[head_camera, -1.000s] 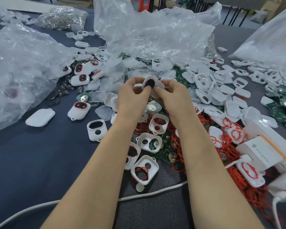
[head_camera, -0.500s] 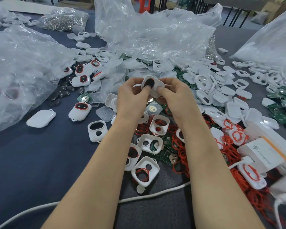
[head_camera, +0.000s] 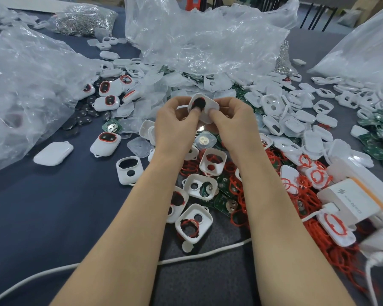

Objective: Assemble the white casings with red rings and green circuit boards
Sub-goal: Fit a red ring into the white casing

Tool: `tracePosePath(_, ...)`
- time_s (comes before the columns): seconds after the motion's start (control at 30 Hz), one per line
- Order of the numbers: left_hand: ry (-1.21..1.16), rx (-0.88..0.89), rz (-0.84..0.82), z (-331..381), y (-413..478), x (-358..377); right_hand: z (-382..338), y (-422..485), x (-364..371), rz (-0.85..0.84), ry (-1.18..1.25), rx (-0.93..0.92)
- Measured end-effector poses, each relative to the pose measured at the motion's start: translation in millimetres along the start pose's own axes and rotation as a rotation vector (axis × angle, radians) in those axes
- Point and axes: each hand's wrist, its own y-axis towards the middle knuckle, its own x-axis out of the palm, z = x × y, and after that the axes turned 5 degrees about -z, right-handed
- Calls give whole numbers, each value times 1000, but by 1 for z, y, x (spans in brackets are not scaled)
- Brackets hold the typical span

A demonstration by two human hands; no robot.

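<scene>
Now you hold one white casing (head_camera: 210, 104) up off the table (head_camera: 53, 217), betw. both hands. Its long axis runs across, from your left hand (head_camera: 175, 122) to your right hand (head_camera: 237, 122), and dips a bit on the right side. The left hand pinches the end w/ the dark round opening, thumb pressing right on it, where some red shows. The right hand pinches the other end, thumb on the front, other fingers behind. Both hands are equally near, but the left thumb sits on the opening, so I judge the seating work is its job. Under your wrists lie red rings (head_camera: 241, 202), green circuit boards (head_camera: 221, 200) and empty casings (head_camera: 208, 181). Beyond the fingertips is a crumpled plastic bag (head_camera: 197, 45), so room is tight.
</scene>
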Motion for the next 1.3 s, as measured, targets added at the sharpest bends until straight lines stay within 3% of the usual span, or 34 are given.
tracePosePath(0.27, 9, 24, -12, 3, -1, -1, -2, 0, -7, -86, -25, -13)
tracePosePath(1.07, 98, -1, 22, 3, 1, -4, -2, -4, -1, -37, -85, -38)
tracePosePath(1.3, 126, -13, -17, 2, 1, -2, -2, -1, -4, -54, -20, 58)
